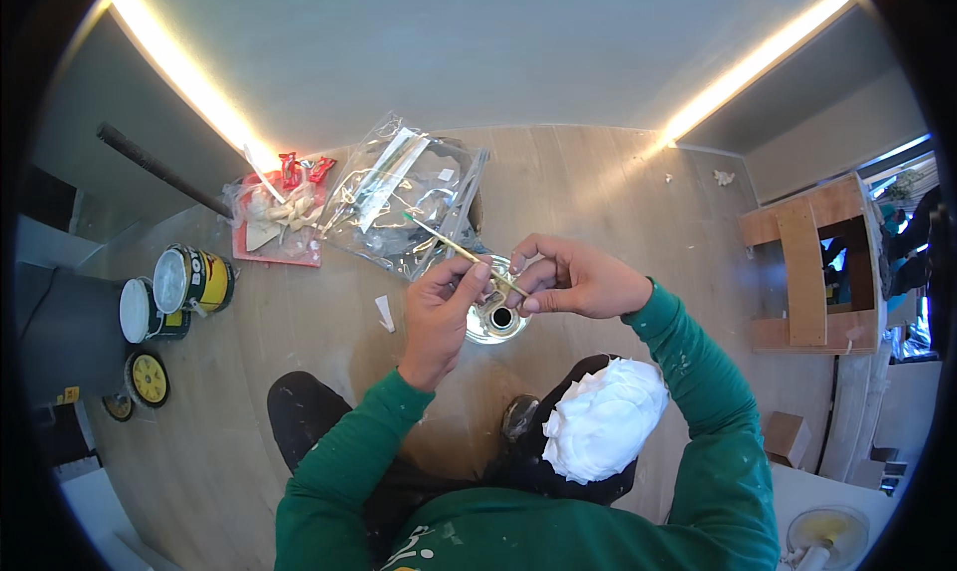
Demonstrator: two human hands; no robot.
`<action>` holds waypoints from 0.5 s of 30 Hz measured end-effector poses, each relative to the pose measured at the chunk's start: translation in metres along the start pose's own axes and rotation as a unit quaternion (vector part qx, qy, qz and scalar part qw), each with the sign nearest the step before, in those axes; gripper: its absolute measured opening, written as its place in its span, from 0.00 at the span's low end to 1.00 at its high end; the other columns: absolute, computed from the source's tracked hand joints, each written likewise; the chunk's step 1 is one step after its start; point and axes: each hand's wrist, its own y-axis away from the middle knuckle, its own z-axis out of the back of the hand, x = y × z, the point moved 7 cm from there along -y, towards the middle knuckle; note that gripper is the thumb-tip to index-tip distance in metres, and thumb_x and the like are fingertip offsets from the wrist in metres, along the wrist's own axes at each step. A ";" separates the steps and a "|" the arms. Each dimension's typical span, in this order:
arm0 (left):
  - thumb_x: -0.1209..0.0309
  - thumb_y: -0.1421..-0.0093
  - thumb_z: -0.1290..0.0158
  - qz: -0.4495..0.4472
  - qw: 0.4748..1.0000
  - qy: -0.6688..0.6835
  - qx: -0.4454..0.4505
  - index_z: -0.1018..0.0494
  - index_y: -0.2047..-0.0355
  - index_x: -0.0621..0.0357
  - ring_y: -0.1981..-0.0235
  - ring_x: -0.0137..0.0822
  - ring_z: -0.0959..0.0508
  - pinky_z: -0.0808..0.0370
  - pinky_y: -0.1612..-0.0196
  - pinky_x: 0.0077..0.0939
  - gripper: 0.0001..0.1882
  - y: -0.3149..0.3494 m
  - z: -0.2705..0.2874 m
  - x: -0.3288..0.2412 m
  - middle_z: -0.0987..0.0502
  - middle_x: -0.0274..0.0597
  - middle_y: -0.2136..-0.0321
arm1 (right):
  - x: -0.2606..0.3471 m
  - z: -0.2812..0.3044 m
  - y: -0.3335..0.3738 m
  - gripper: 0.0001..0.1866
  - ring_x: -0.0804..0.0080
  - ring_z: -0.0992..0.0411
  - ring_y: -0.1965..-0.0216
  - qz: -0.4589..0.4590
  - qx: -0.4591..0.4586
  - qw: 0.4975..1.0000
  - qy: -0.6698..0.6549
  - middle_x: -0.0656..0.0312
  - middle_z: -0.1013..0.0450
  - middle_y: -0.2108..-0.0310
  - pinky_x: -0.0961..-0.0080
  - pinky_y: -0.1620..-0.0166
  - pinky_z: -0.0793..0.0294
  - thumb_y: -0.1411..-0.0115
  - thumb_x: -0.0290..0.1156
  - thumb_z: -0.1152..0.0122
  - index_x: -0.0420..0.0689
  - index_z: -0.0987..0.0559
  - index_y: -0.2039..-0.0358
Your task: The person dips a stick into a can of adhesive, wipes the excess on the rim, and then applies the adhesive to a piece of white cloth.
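Observation:
Both hands are raised in front of me, holding a thin gold-coloured rod with a green tip. The rod slants from its tip at the far left down to the right. My left hand pinches it near the middle between thumb and fingers. At its near right end, my right hand has the fingers and thumb closed on it. Just below the hands lies a shiny round metal fitting with a dark round opening; the hands partly cover it. Beyond them, a clear plastic bag is spread on the floor.
A red tray holds wrapped bits at the far left. Paint buckets and a yellow wheel stand at the left. A crumpled white bundle rests by my right knee. A wooden box frame stands at the right.

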 end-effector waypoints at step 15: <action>0.32 0.39 0.51 0.379 0.900 0.090 -0.194 0.64 0.25 0.49 0.33 0.72 0.44 0.40 0.38 0.73 0.56 0.066 0.090 0.185 0.56 0.64 0.28 | -0.164 0.117 0.053 0.10 0.75 0.21 0.61 -0.032 -0.264 0.962 -0.060 0.61 0.19 0.59 0.75 0.58 0.21 0.32 0.26 0.41 0.39 0.20 0.52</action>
